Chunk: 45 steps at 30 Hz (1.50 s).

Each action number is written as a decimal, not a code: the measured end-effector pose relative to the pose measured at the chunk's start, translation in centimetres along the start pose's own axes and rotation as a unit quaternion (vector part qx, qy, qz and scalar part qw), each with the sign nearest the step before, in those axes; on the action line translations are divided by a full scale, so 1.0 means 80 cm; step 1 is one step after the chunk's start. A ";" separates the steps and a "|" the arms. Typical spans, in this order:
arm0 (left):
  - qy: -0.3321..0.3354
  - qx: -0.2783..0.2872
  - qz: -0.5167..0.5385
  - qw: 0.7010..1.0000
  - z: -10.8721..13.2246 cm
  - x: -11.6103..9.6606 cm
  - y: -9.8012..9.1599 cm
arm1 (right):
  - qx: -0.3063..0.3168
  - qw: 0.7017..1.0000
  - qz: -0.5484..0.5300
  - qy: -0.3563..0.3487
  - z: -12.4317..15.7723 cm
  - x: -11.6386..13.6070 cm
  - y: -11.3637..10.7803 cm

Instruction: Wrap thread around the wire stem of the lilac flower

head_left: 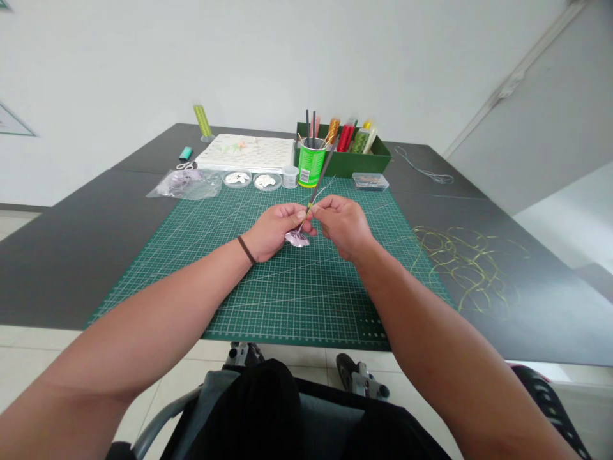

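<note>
My left hand (280,231), with a dark band round its wrist, is closed on a slim dark stick (324,169) that slants up and away to the right. Just below those fingers is a shiny pale-purple petal-like piece (297,239) with a thin stem. A bit of yellow-green thread (310,206) shows round the stick between my hands. My right hand (342,223) pinches at this thread, its fingertips close to the stick; the exact grip is too small to see. Fine pale wires (326,187) stick out beyond the right fingers.
Under my hands lies a green cutting mat (282,306). Loose yellow-green thread (467,262) sprawls at right. Behind are a green can (311,165), a green box (378,165) of colourful tubes, a clear case (370,182), dishes of white pieces (267,182), a plastic bag (186,184) and a white board (244,152).
</note>
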<state>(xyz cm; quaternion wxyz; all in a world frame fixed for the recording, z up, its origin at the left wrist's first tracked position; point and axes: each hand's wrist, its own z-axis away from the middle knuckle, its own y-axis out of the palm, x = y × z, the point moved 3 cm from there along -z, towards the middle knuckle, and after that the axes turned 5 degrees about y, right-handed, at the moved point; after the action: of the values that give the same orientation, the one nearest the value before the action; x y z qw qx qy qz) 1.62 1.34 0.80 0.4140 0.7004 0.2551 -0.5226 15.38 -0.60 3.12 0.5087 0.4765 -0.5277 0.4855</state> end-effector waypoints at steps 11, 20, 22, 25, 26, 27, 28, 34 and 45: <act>-0.137 0.066 0.066 0.986 0.008 0.000 -0.011 | 0.140 0.988 -0.017 0.060 -0.003 -0.010 -0.011; -0.128 0.071 0.100 0.984 0.005 0.006 -0.012 | 0.144 0.986 -0.065 0.056 -0.002 -0.011 -0.009; -0.126 0.071 0.106 0.984 0.004 0.007 -0.012 | 0.143 0.985 -0.079 0.051 0.000 -0.009 -0.006; -0.128 0.075 0.108 0.983 0.004 0.008 -0.012 | 0.129 0.987 -0.083 0.053 0.002 -0.008 -0.002; -0.127 0.075 0.107 0.983 0.004 0.007 -0.011 | 0.123 0.987 -0.083 0.055 0.002 -0.008 -0.001; -0.123 0.075 0.106 0.984 0.004 0.007 -0.010 | 0.117 0.988 -0.082 0.056 0.002 -0.008 0.000; -0.118 0.072 0.102 0.985 0.004 0.006 -0.009 | 0.112 0.989 -0.080 0.057 0.001 -0.009 0.000; -0.062 0.035 0.044 0.997 -0.001 0.004 -0.004 | 0.076 0.994 -0.066 0.048 -0.007 -0.015 0.000; 0.112 -0.071 -0.407 0.904 0.010 -0.013 0.006 | -0.059 0.997 0.049 -0.015 -0.010 -0.018 -0.003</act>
<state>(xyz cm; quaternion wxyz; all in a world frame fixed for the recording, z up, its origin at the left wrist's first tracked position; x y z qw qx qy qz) 1.29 0.50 1.87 0.1826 0.5585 0.5986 -0.5444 15.68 0.20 1.70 0.5033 0.4265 -0.5860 0.4705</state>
